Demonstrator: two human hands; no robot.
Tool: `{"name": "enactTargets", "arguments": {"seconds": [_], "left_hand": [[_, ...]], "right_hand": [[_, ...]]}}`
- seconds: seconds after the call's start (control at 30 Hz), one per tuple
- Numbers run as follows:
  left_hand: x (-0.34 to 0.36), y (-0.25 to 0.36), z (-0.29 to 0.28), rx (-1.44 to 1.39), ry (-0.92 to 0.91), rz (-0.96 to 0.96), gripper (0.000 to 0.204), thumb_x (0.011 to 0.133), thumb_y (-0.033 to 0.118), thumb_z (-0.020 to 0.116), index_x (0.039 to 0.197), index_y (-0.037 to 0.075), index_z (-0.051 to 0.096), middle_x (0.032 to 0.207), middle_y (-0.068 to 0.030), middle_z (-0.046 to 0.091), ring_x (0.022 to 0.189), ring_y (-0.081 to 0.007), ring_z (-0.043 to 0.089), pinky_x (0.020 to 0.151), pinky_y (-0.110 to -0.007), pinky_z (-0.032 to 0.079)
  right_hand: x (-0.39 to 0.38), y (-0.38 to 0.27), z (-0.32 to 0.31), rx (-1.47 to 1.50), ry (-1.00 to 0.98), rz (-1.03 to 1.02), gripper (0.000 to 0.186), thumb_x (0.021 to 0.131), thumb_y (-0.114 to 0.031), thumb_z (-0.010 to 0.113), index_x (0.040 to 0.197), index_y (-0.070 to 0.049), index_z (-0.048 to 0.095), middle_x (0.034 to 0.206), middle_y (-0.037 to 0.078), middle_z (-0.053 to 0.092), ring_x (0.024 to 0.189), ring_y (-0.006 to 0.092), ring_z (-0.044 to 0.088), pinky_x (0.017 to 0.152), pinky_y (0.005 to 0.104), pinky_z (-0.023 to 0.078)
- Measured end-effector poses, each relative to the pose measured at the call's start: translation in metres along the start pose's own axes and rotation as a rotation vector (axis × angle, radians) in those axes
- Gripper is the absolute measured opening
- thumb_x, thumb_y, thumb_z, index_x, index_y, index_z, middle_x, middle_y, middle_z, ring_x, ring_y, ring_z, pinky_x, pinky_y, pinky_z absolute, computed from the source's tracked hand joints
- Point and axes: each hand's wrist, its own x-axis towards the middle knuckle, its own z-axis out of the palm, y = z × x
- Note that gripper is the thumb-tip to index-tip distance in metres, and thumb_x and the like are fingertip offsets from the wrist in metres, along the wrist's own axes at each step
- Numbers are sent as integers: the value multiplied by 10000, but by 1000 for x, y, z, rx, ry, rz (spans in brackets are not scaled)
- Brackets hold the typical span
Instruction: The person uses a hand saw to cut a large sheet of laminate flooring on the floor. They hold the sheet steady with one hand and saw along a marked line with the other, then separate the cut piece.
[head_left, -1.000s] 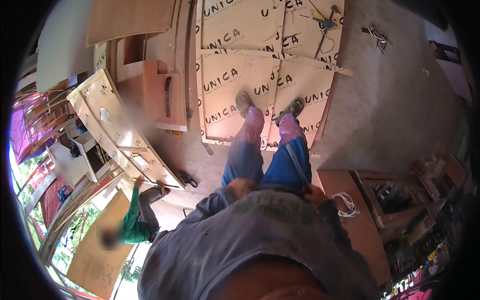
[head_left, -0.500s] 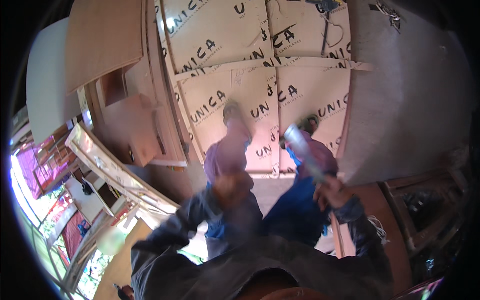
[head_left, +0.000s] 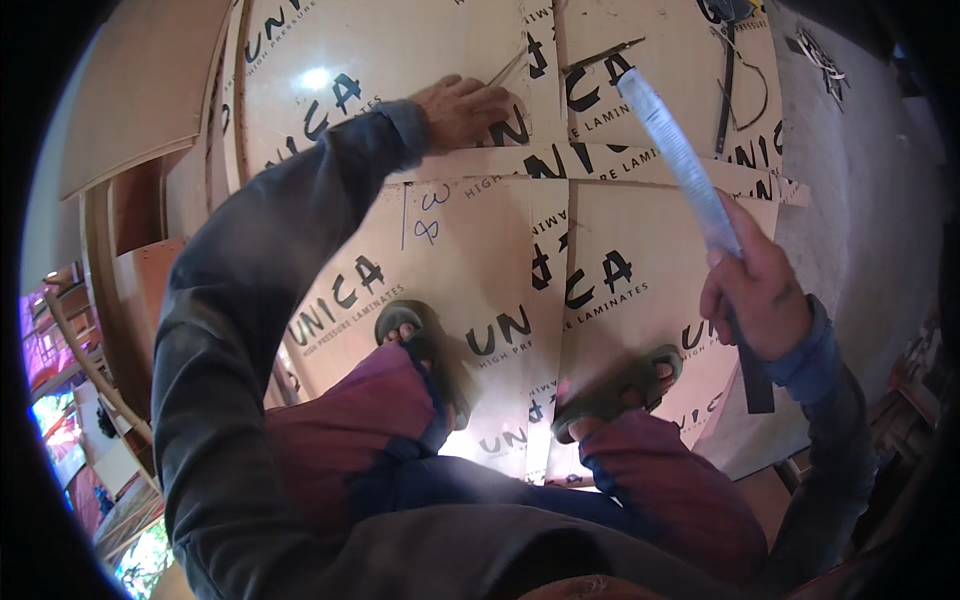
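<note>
My right hand point(head_left: 762, 285) is closed around a long, flat metal ruler point(head_left: 675, 140), which slants up and to the left over the printed laminate panel point(head_left: 640, 310). The ruler's darker lower end sticks out below the hand. My left hand point(head_left: 465, 112) reaches forward, its fingers stretched out and lying on the panel by a cross strip. Just past those fingertips lies a thin, light stick point(head_left: 508, 68). A slim dark tool point(head_left: 605, 54) rests farther right, and its kind cannot be made out.
Both my sandalled feet point(head_left: 425, 365) stand on the panel. Strips point(head_left: 660, 165) cross it. A black strap-like piece point(head_left: 726, 95) and a thin cord lie at the far right, near a tangle of wire point(head_left: 822, 65) on the grey floor. Brown boards point(head_left: 140, 95) lean at the left.
I have bent lower over the panel. My left hand has moved from near my knee forward onto it. The ruler in my right hand has moved up and right.
</note>
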Motion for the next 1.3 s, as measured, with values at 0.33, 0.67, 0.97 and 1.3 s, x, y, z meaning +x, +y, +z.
{"name": "enactTargets", "arguments": {"seconds": [0.33,0.67,0.97,1.3], "left_hand": [[50,-79,-25,114,-10,97,704,855,313,670,1468,125,380,1557,-17,308,1358,-256,365,1128,-411,349],[68,-60,32,35,36,437,578,947,343,542,1484,268,342,1568,41,295,1472,-245,205,1189,-552,166],[84,-50,38,-111,57,469,567,843,361,660,1384,258,528,1401,-20,498,1296,-208,449,1085,-517,317],[82,-49,53,-75,222,443,574,738,404,733,1287,286,619,1311,8,561,1231,-170,489,945,-441,365]], "right_hand": [[42,6,91,-457,-26,-265,689,908,-13,371,1551,-57,126,614,71,553,553,120,555,558,298,497],[78,2,154,-623,187,-255,818,757,22,536,1495,58,185,608,200,592,542,379,597,534,448,480],[81,-12,158,-637,170,-24,613,959,-26,364,1535,-40,155,597,130,583,534,253,636,538,365,511],[94,33,186,-630,214,-123,788,832,12,490,1520,17,106,667,203,613,527,379,594,505,438,471]]}}
